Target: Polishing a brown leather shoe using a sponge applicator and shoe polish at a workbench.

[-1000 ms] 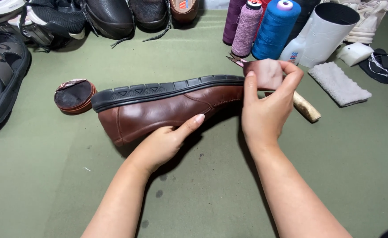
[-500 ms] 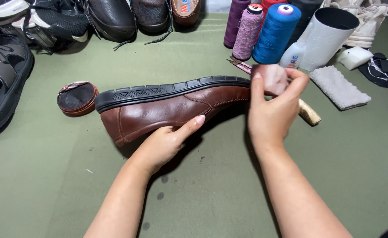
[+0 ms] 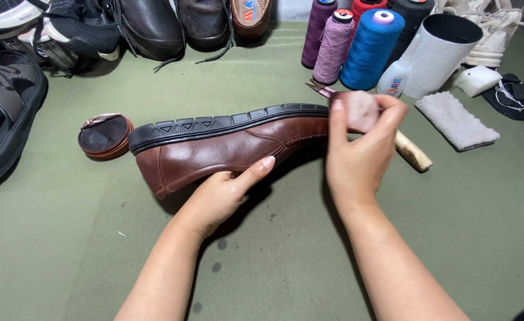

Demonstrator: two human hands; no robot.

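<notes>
My left hand (image 3: 226,193) grips the brown shoe (image 3: 226,145), my right hand (image 3: 357,154) pinches a pad (image 3: 360,110); loosening could tip the shoe.

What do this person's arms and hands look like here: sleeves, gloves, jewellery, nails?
Both forearms are bare up to the frame edge, with no sleeves in view. The left hand and right hand wear no gloves; no rings, watch or bracelets show. The nails look short and plain, with no coloured polish. No marks or bandages can be made out.
</notes>
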